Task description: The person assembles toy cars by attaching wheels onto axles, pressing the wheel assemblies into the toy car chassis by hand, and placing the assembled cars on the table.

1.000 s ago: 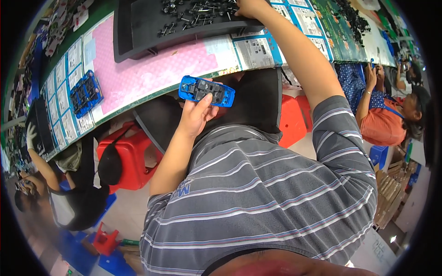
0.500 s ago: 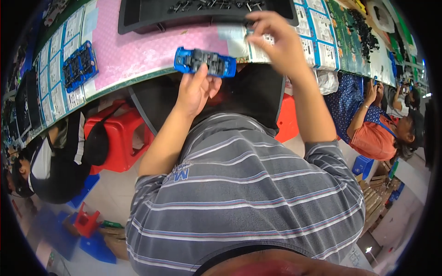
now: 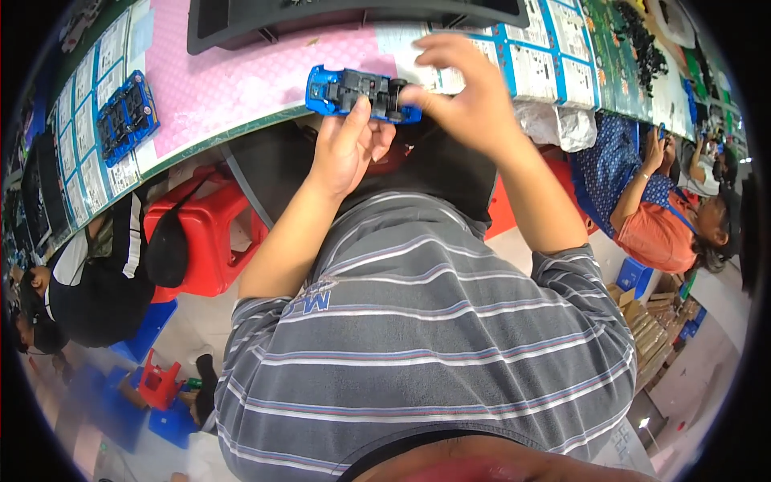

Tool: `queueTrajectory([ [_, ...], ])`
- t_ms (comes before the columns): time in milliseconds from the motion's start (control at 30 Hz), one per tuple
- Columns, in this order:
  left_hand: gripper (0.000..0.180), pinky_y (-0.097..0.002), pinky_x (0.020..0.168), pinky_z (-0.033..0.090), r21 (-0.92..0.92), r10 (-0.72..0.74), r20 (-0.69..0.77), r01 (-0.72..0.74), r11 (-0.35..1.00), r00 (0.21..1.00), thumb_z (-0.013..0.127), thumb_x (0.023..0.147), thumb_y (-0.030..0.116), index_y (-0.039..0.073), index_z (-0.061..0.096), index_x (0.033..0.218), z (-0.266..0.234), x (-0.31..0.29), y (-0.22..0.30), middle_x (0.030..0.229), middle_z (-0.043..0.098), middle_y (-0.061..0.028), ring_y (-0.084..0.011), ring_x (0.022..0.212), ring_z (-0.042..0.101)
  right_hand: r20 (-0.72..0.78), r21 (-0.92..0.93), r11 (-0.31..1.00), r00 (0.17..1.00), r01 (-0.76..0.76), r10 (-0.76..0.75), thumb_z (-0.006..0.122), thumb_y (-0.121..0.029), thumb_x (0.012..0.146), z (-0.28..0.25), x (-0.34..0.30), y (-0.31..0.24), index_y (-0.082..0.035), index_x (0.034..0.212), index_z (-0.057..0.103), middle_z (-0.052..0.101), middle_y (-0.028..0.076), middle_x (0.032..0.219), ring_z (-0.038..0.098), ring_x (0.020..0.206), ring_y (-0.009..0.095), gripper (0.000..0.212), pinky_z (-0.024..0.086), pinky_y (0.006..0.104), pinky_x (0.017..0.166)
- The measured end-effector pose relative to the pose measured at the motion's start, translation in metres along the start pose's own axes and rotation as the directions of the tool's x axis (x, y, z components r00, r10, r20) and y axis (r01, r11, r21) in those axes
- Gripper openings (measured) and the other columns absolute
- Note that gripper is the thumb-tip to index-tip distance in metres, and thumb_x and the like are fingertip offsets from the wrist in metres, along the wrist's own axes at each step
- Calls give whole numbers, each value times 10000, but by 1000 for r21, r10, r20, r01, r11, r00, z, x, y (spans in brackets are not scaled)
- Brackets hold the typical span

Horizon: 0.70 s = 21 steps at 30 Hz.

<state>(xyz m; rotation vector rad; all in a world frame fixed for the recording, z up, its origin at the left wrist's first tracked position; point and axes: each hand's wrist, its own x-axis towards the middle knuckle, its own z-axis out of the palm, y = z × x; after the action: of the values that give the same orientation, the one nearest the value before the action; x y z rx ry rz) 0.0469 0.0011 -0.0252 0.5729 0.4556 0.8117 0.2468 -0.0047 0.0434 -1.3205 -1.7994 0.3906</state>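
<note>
My left hand (image 3: 344, 153) is closed on a blue toy car (image 3: 324, 88), held underside up just over the table's front edge. Its thumb lies on the black chassis and its fingers curl beneath. A black wheel pair (image 3: 397, 85) sits across the car's right end. My right hand (image 3: 474, 100) is at that end, its thumb reaching the wheels and its other fingers spread away, with nothing seen between them. Some of the right hand is smeared by motion.
A black tray (image 3: 265, 30) stands at the far side of the table. Another blue car body (image 3: 127, 118) lies at the left on printed sheets (image 3: 88, 120). A clear plastic bag (image 3: 562, 127) hangs at the right edge. A co-worker (image 3: 654, 225) sits at the right, red stools (image 3: 193, 233) at the left.
My right hand has come down and left to the car, its thumb now at the right end. A wheel pair now shows there. The view has shifted slightly, so the tray shows less.
</note>
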Motion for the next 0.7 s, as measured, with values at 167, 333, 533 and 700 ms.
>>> queueTrajectory([
  [167, 381, -228, 528, 397, 15, 44, 2, -44, 999, 999, 451, 1068, 361, 34, 529, 1248, -4, -3, 4, 1046, 651, -101, -122, 720, 536, 39, -431, 862, 948, -268, 315, 786, -211, 793, -31, 104, 56, 8, 951, 706, 691, 213, 1007, 673, 878, 351, 282, 529, 410, 782],
  [333, 370, -230, 525, 391, 4, 42, -25, -41, 999, 999, 451, 1069, 361, 40, 529, 1235, -2, -3, 5, 1030, 647, -94, -121, 718, 532, 430, -500, 862, 840, -84, 332, 814, -223, 750, -37, 141, 130, -49, 1001, 749, 718, 195, 948, 685, 901, 369, 313, 543, 421, 784],
  [533, 307, -227, 516, 389, -4, 40, -101, -40, 999, 994, 507, 1051, 329, 51, 533, 1180, -8, -8, 12, 982, 639, -75, -118, 706, 543, -128, 286, 958, 991, 8, 30, 759, -125, 803, -38, 127, 71, 2, 882, 735, 663, 218, 831, 658, 792, 375, 151, 528, 425, 718],
  [700, 228, -226, 513, 404, 37, 8, -139, -3, 999, 990, 659, 983, 205, 55, 541, 1107, -8, -5, 13, 878, 589, -29, -102, 677, 554, 40, -3, 999, 998, 39, -39, 769, -136, 809, 7, 81, -6, -8, 876, 731, 667, 129, 855, 664, 776, 269, 150, 527, 366, 720],
])
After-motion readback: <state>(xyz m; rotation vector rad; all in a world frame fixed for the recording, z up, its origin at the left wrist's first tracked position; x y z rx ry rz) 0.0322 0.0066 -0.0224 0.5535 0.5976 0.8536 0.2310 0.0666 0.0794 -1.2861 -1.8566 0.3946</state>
